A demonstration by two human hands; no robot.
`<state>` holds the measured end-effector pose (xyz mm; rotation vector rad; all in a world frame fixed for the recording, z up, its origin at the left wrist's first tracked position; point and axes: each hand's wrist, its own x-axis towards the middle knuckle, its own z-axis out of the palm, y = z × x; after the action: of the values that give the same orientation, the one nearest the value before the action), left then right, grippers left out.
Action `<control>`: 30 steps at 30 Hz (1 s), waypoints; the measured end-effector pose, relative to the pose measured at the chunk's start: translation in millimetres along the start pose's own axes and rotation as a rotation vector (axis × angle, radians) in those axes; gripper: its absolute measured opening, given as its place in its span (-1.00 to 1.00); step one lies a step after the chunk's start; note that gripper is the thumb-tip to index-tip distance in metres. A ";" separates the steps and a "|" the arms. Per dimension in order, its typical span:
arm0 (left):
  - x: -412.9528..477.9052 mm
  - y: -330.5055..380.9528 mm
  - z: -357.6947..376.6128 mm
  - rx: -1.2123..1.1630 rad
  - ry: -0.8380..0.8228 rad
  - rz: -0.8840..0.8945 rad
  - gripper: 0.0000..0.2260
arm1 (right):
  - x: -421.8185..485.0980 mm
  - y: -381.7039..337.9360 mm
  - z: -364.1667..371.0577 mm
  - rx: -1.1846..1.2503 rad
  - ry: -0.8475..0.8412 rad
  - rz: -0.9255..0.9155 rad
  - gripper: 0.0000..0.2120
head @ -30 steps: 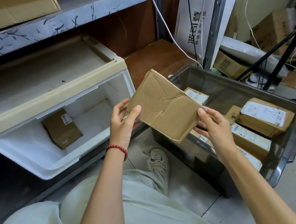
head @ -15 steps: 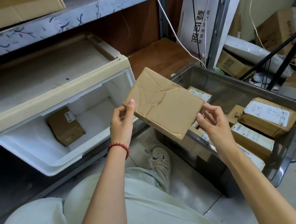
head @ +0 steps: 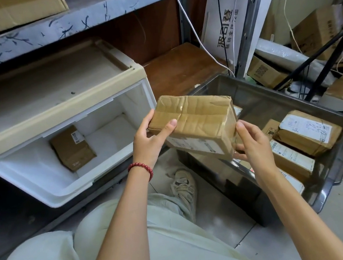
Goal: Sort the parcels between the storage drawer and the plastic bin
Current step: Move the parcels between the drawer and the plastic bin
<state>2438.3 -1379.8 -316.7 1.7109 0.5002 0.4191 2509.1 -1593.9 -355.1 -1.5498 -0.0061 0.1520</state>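
Observation:
I hold a taped brown cardboard parcel (head: 195, 122) in the air between the open white storage drawer (head: 42, 186) and the grey plastic bin (head: 333, 176). My left hand (head: 148, 141) grips its left end, thumb on top. My right hand (head: 253, 143) holds its right end, thumb on the corner and fingers underneath. A white label shows on the parcel's near side. One small brown parcel (head: 72, 148) lies inside the drawer. Several labelled parcels (head: 308, 129) lie in the bin.
A metal shelf (head: 86, 16) runs overhead with a cardboard box (head: 9, 11) on it. White and black cables (head: 195, 33) hang behind the bin. Boxes and a black tripod leg (head: 320, 55) crowd the right. My knees and shoe (head: 183, 185) are below.
The parcel has been turned from a tilted flat face toward me to lying level, its labelled side now showing. Both hands shifted grip to its ends.

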 end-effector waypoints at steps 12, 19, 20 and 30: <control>24.2 8.4 50.5 0.344 -0.114 0.006 -0.33 | 15.5 -0.6 -14.3 0.242 0.078 0.141 -0.55; 58.8 13.3 106.4 0.353 -0.215 0.018 -0.65 | 40.7 8.8 -16.5 0.464 0.003 0.181 -0.41; 63.1 13.5 115.2 0.356 -0.233 0.012 -0.64 | 46.8 10.4 -16.2 0.439 0.024 0.160 -0.40; 115.3 -33.7 175.4 0.706 -0.295 -0.104 -0.64 | 107.1 40.9 -33.8 0.202 0.112 0.235 -0.44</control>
<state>2625.3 -1456.4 -382.8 2.3605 0.5520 -0.1138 2614.7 -1616.2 -406.5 -1.3518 0.2727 0.2435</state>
